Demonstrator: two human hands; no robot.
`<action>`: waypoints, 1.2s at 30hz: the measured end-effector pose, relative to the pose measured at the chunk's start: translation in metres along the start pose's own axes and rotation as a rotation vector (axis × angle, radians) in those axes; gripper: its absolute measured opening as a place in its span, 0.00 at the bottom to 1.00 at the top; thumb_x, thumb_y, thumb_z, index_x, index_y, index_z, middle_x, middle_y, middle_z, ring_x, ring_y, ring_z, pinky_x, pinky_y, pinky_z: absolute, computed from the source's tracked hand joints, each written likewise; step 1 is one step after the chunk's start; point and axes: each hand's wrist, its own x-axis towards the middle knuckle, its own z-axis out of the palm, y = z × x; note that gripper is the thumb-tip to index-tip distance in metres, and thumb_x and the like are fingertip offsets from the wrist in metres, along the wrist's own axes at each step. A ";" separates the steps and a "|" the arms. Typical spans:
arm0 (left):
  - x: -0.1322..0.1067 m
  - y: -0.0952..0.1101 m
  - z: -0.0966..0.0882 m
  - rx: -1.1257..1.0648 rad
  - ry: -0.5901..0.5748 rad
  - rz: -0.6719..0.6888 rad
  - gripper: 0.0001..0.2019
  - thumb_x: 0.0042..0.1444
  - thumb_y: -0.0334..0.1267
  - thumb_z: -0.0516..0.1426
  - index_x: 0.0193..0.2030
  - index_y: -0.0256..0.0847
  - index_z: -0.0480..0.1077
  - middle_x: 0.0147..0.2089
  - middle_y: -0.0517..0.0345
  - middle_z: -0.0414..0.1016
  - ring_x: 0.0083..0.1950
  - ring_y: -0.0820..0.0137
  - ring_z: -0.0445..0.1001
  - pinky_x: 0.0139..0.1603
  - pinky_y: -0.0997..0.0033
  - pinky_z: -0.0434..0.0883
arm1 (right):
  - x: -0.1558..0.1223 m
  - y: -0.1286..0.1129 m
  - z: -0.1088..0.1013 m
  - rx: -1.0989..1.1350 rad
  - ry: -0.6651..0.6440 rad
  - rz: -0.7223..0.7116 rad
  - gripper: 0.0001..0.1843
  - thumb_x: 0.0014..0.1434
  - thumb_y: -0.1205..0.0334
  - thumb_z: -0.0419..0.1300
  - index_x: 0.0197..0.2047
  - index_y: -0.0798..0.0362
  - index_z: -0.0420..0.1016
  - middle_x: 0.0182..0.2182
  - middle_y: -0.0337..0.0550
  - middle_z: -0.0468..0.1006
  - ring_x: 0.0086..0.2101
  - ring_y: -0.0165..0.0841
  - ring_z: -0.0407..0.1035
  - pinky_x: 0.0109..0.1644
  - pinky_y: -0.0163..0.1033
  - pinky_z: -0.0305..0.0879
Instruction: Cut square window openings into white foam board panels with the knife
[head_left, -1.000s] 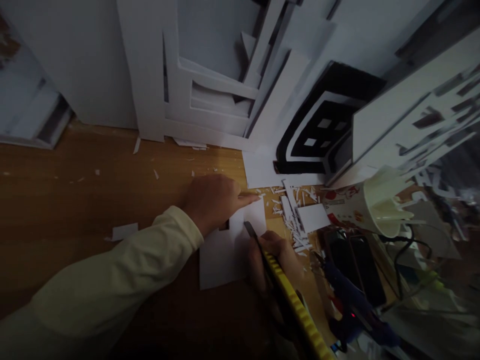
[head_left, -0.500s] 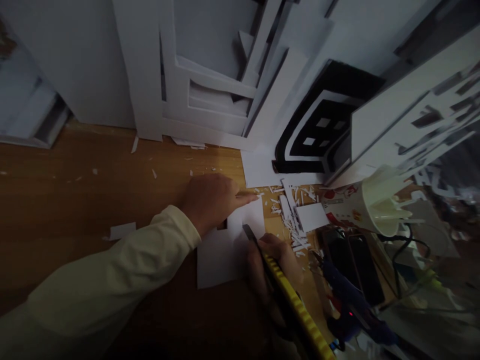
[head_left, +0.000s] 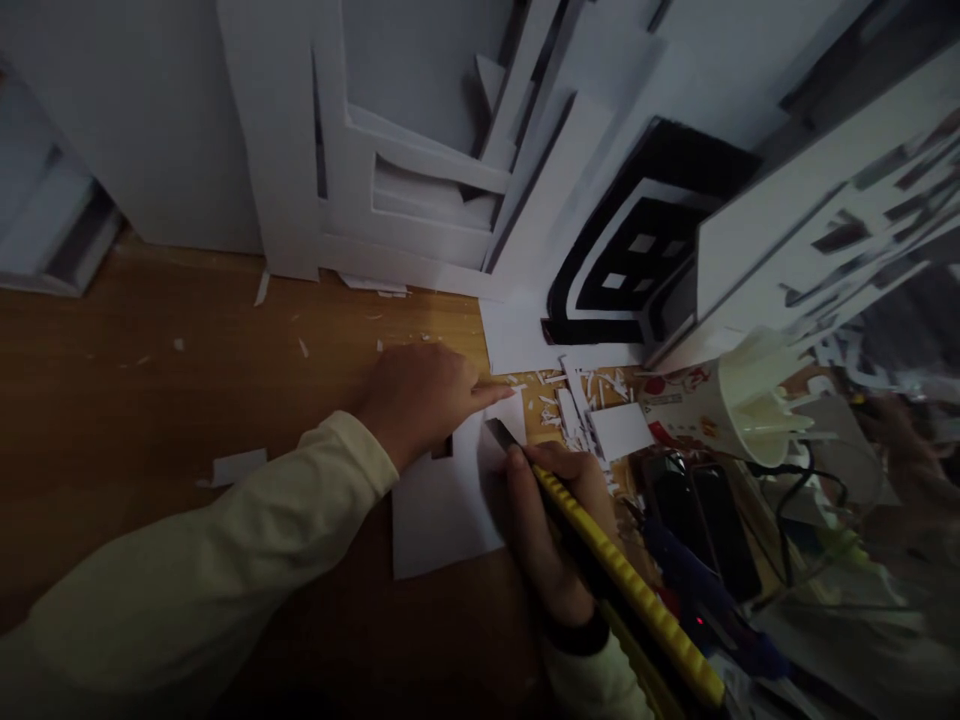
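A wooden tabletop [head_left: 187, 400] filled the frame's left. A white card [head_left: 442, 530] lay at lower centre. A yellow-black cutter [head_left: 622, 570] slanted toward lower right, blade over the card. The right hand [head_left: 544, 550] was curled round it; the left hand [head_left: 424, 405], finger outstretched, rested partly open on the card. White scraps [head_left: 571, 420] lay right of centre

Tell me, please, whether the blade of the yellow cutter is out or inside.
Out: the dark blade extends beyond the yellow cutter held in the right hand, its tip over the white sheet.
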 end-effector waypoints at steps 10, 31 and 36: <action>0.001 0.000 -0.001 -0.027 -0.007 0.014 0.29 0.66 0.61 0.48 0.41 0.40 0.83 0.35 0.46 0.81 0.39 0.56 0.77 0.34 0.64 0.63 | 0.004 0.002 0.000 -0.067 -0.067 -0.075 0.04 0.65 0.61 0.62 0.40 0.50 0.69 0.29 0.37 0.78 0.28 0.31 0.74 0.31 0.36 0.67; 0.002 -0.001 0.003 -0.015 0.010 0.013 0.31 0.66 0.62 0.48 0.39 0.39 0.83 0.35 0.45 0.81 0.39 0.56 0.77 0.35 0.63 0.64 | 0.000 0.004 0.001 -0.045 -0.038 -0.048 0.05 0.63 0.61 0.63 0.42 0.48 0.72 0.33 0.36 0.79 0.32 0.34 0.75 0.36 0.39 0.68; 0.001 -0.001 0.001 -0.028 -0.001 0.011 0.31 0.66 0.62 0.47 0.41 0.39 0.82 0.36 0.46 0.81 0.40 0.57 0.77 0.35 0.64 0.63 | 0.001 0.004 -0.003 -0.090 -0.135 -0.098 0.06 0.63 0.61 0.62 0.42 0.48 0.69 0.32 0.36 0.77 0.31 0.33 0.74 0.33 0.39 0.65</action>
